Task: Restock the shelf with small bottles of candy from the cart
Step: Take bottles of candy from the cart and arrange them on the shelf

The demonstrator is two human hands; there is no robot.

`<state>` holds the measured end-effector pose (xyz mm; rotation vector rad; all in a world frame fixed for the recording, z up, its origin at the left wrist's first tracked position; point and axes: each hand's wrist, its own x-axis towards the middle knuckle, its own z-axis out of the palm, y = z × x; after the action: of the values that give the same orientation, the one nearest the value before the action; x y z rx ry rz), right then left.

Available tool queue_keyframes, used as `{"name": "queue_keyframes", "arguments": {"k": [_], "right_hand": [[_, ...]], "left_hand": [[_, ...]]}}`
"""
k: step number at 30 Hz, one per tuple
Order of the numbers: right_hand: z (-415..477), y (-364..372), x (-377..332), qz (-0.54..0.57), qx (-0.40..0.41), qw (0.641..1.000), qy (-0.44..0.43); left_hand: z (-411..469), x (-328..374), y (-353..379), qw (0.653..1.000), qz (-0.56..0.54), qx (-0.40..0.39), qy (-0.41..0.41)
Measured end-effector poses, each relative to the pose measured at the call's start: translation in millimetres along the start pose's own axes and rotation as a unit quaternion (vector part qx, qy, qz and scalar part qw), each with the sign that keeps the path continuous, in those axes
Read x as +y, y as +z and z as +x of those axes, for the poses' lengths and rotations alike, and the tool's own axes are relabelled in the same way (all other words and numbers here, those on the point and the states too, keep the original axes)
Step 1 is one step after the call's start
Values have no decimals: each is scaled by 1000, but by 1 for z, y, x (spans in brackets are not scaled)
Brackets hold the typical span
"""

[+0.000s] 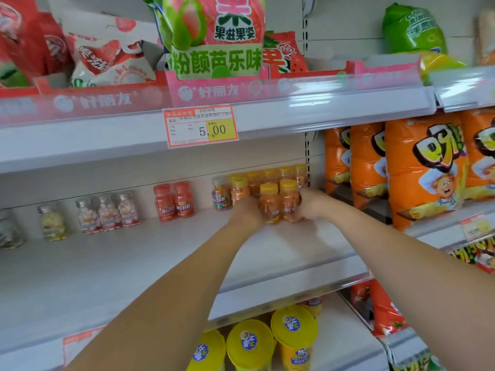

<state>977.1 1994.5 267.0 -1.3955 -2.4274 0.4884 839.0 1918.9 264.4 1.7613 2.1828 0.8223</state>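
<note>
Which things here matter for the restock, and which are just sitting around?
Job: held bottles, left grip, right grip, yellow-capped row behind, shelf.
Idle: red bottles, silver-capped bottles, orange bags, price tag, yellow tubs.

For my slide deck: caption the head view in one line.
Left hand and right hand hold two yellow-capped candy bottles at the white shelf, in front of a matching row.

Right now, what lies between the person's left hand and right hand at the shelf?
The head view shows two yellow-capped bottles of orange candy, side by side, gripped between the left hand and the right hand.
</note>
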Motion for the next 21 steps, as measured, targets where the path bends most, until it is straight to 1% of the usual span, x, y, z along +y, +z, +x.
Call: {"name": "queue_keyframes", "arguments": {"k": [4,6,8,9,11,13,16,19,21], "right_hand": [[22,3,2,7,-2,999,36],[30,4,3,30,-13,998,46],[38,6,6,71,-21,996,46],[40,8,6,87,-20,995,45],[45,11,8,89,-11,995,42],[48,15,8,86,-1,996,39],[48,15,4,96,2,995,31],[47,19,-2,77,48,995,33],[47,27,-5,96,80,991,51]], "left_hand": [[18,3,8,999,18,23,-26],[21,2,9,998,20,51,-25],[25,0,9,997,32,61,-19],[27,-1,11,997,53,61,-3],[25,-2,12,993,93,75,11],[27,-3,12,988,126,86,-6],[25,-12,-1,982,147,113,-36],[22,-29,-19,973,178,137,-55],[21,-36,-25,980,133,124,-85]]}}
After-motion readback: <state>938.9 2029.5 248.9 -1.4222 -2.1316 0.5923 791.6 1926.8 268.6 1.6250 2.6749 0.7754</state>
